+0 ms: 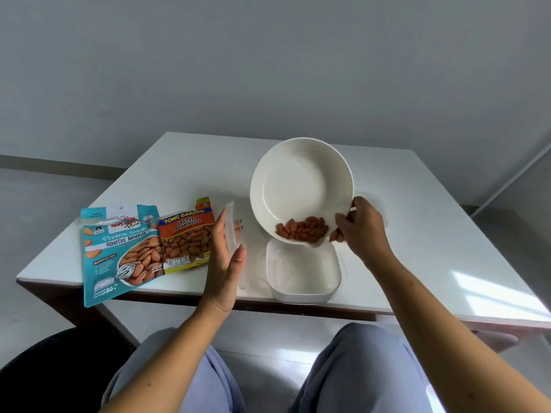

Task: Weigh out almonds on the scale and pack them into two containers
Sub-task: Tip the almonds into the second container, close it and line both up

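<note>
My right hand (pixel 359 226) grips the rim of a white bowl (pixel 298 183) and tilts it steeply toward me. Several brown almonds (pixel 302 230) are piled at its lowest edge. Directly below stands an open clear container (pixel 302 275) with a white perforated insert and nothing inside it. My left hand (pixel 225 254) holds a clear plastic lid (pixel 231 234) upright, just left of the container. No scale is visible in the head view.
A teal bag of roasted almonds (pixel 119 251) and an orange bag of salted almonds (pixel 186 236) lie on the left of the white table (pixel 432 248). A second clear container (pixel 377 208) shows partly behind my right hand. My knees are below the table's front edge.
</note>
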`<state>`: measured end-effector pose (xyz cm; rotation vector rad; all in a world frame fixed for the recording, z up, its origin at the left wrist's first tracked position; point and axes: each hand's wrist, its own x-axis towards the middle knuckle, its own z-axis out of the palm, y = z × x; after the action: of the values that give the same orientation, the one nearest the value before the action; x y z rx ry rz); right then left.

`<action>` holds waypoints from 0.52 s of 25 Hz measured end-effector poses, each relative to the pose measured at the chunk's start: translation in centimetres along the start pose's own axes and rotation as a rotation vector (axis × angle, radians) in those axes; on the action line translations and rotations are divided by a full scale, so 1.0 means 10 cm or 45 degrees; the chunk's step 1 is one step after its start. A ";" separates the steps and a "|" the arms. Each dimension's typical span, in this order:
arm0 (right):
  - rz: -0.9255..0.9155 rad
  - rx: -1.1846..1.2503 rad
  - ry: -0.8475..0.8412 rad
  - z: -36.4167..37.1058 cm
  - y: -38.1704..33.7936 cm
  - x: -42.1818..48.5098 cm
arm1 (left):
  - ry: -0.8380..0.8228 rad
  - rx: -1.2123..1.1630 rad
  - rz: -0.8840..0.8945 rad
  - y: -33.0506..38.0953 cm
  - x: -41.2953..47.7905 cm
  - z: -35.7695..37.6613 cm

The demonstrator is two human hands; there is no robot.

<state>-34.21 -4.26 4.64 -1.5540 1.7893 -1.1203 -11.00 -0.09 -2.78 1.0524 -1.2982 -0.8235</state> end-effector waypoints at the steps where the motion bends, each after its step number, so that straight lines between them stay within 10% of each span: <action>1: -0.033 0.001 0.004 -0.01 0.03 -0.06 | -0.006 -0.016 0.008 0.01 0.00 0.00; 13: -0.442 0.170 0.137 0.01 0.22 -0.31 | 0.016 -0.070 0.025 0.21 -0.07 0.06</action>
<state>-34.70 -1.25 2.34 -1.7963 1.5079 -1.4772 -11.85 1.16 -1.04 0.9989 -1.2666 -0.8321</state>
